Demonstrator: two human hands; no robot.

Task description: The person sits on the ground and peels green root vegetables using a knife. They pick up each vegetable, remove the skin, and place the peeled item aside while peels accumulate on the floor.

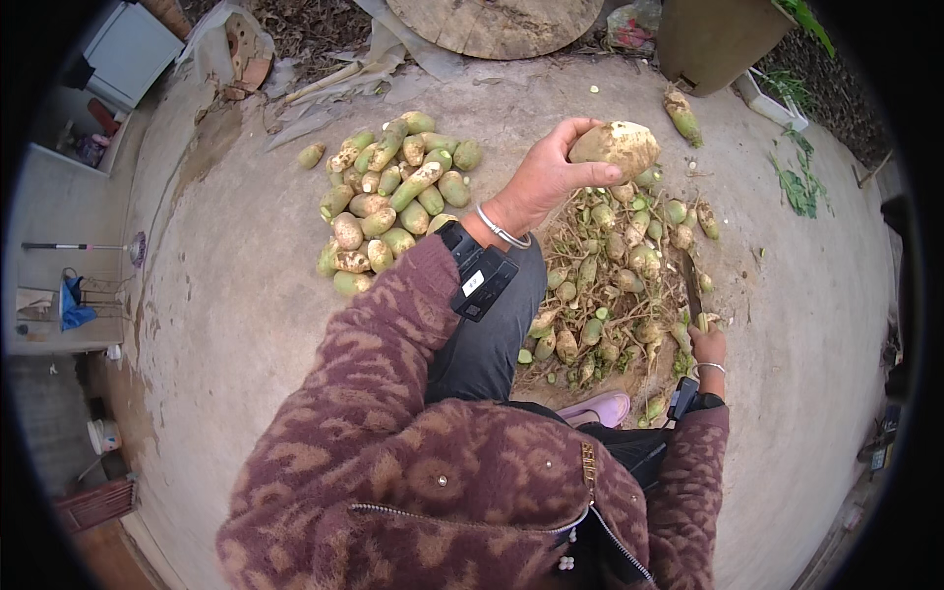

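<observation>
My left hand [544, 179] grips a thick radish [618, 149], held up with its pale, rough end to the right. Lower at the right, my right hand [708, 348] is closed around the handle of a knife [692, 283], its long dark blade pointing away from me. Beneath both hands spreads a heap of green and cream radish pieces with stringy roots [590, 285]. To the left lies a pile of smoother green radishes [397, 197], some smeared with soil. A single radish [682, 118] rests apart beyond the heap.
A round wooden board [497, 22] lies at the far edge beside a large brown tub [723, 39]. Green leaves [798, 187] are scattered at the right near a white planter box [770, 101]. Plastic sheeting [334, 84] lies at the far left. My pink shoe [602, 409] stands at the heap's near edge.
</observation>
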